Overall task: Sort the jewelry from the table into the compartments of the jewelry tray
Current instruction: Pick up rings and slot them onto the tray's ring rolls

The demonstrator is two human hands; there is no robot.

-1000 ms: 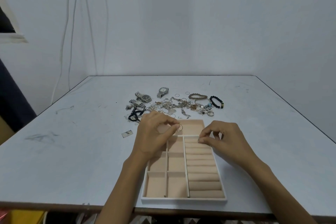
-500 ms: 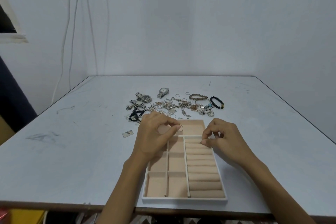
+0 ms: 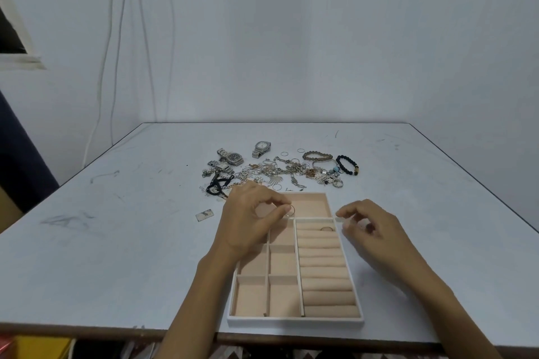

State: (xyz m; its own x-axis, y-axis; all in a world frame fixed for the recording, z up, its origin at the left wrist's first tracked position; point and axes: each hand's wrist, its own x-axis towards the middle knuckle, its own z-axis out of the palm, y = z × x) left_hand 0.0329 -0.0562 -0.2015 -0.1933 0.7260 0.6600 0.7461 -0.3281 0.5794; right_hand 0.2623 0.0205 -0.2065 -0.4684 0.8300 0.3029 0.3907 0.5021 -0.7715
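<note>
A white jewelry tray [image 3: 294, 322] with beige lining lies near the table's front edge. Its right column holds padded ring rolls, and one ring [image 3: 327, 229] is tucked in the top slot. My left hand [image 3: 248, 221] hovers over the tray's upper left and pinches a thin ring [image 3: 290, 210] between thumb and finger. My right hand [image 3: 370, 230] is just off the tray's right rim, fingers loosely curled, holding nothing. Beyond the tray lies the jewelry pile [image 3: 280, 172] of chains, rings and earrings.
Three watches [image 3: 233, 158] [image 3: 261, 148] [image 3: 219, 167] sit at the pile's left and back. A brown bead bracelet [image 3: 317, 156] and a black bead bracelet [image 3: 347, 165] lie at its right. A small tag [image 3: 204, 215] lies left of the tray. Cables hang on the wall.
My right hand has drawn back to the right from the top ring slot, leaving a ring in it. My left hand still pinches its ring in about the same place.
</note>
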